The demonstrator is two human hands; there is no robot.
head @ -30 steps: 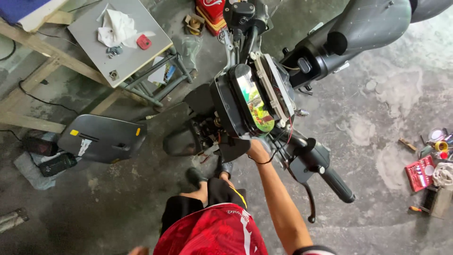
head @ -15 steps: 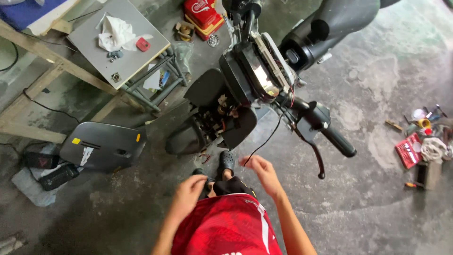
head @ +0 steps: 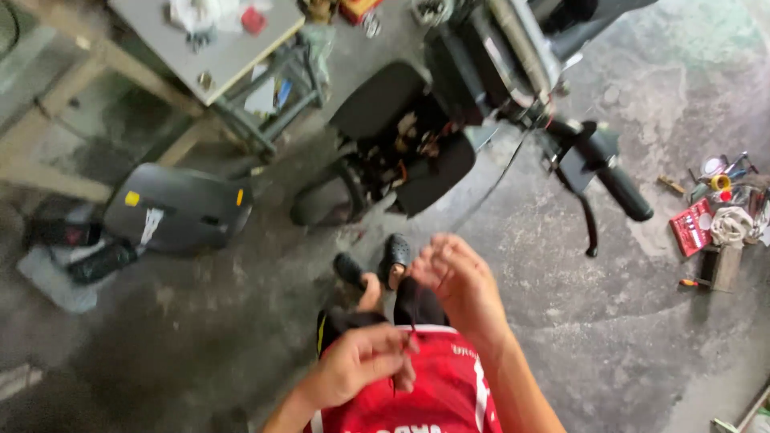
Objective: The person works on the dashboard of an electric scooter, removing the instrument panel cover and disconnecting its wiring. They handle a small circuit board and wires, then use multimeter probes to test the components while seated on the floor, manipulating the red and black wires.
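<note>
A scooter point(head: 449, 88) with its front panels off stands ahead of me, wiring exposed around the headstock point(head: 409, 140). Its right handlebar grip point(head: 624, 191) and brake lever point towards the lower right. My right hand point(head: 461, 281) is raised in front of my red shirt, fingers pinched on a thin dark wire point(head: 493, 188) that runs up to the handlebar area. My left hand point(head: 361, 367) is lower, close to my chest, with fingers curled on the dark loose end of that wire. My feet in black sandals point(head: 383, 258) are on the concrete below the hands.
A removed black body panel point(head: 180, 210) lies on the floor at left, beside dark objects on a cloth point(head: 68, 261). A wooden workbench with a grey top point(head: 216, 56) carries small parts. Tools, tape and a red box point(head: 710, 224) lie at right.
My right hand left the scooter's front and came down to my body. My left hand has come into view beside it. The view tilted down, closer to the hands.
</note>
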